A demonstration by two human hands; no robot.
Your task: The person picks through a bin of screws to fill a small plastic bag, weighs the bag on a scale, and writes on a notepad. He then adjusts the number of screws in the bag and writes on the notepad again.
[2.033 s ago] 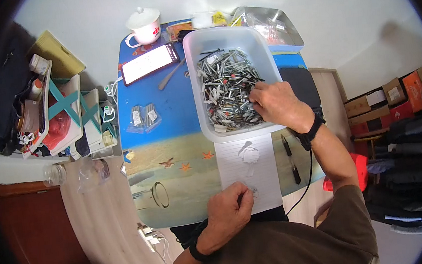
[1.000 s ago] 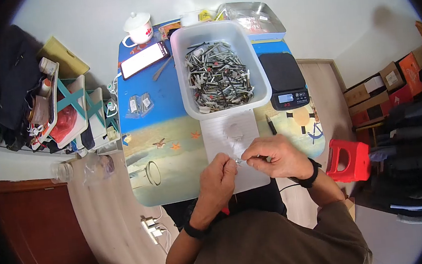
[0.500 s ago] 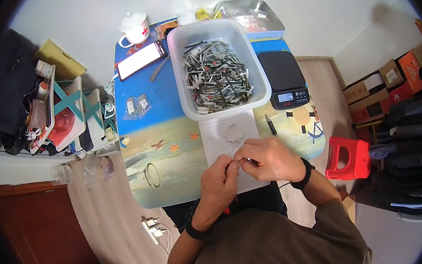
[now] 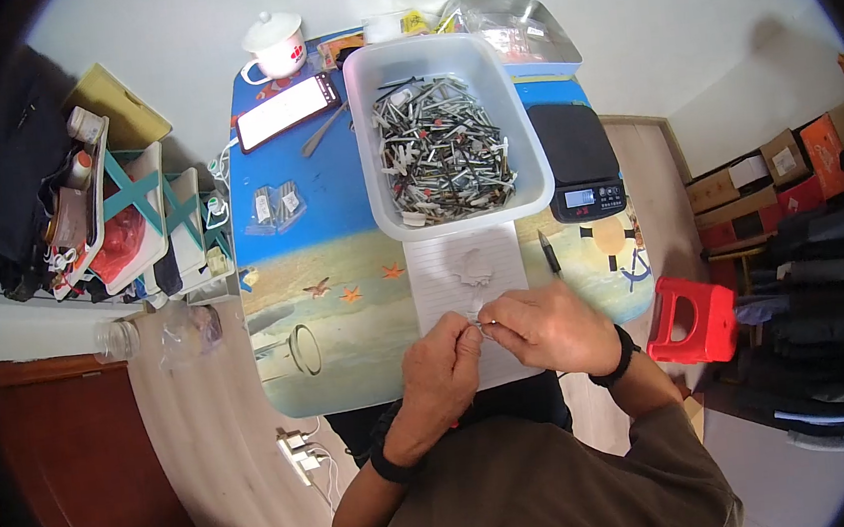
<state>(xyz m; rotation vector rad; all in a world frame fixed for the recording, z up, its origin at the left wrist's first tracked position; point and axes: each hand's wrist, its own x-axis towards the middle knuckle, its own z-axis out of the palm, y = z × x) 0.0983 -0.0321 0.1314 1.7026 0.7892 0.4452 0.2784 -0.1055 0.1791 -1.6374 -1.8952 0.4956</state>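
My left hand (image 4: 439,367) and my right hand (image 4: 553,327) meet over the lower part of a lined paper sheet (image 4: 436,280). Both are closed, with thumbs and forefingers pinched together at the fingertips. Something small, pale and shiny shows between them, too little of it to name. Just beyond the fingers, a crumpled whitish scrap or small heap (image 4: 473,267) lies on the paper. Behind the sheet stands a translucent white plastic bin (image 4: 539,173) holding a heap of loose metal screws or nails (image 4: 442,146) with some pale pieces among them.
Right of the bin are a black digital scale (image 4: 574,145) and a pen (image 4: 550,252). To its left lie a phone (image 4: 288,112), a metal tool (image 4: 322,132) and small plastic bags (image 4: 274,208). A lidded mug (image 4: 275,47) and a metal tray (image 4: 522,34) stand behind. A red stool (image 4: 693,320) is on the floor.
The view has shifted slightly, so the table things appear a little to the right. My fingertips have moved slightly while staying pinched together; a pale, shiny bit shows more between them.
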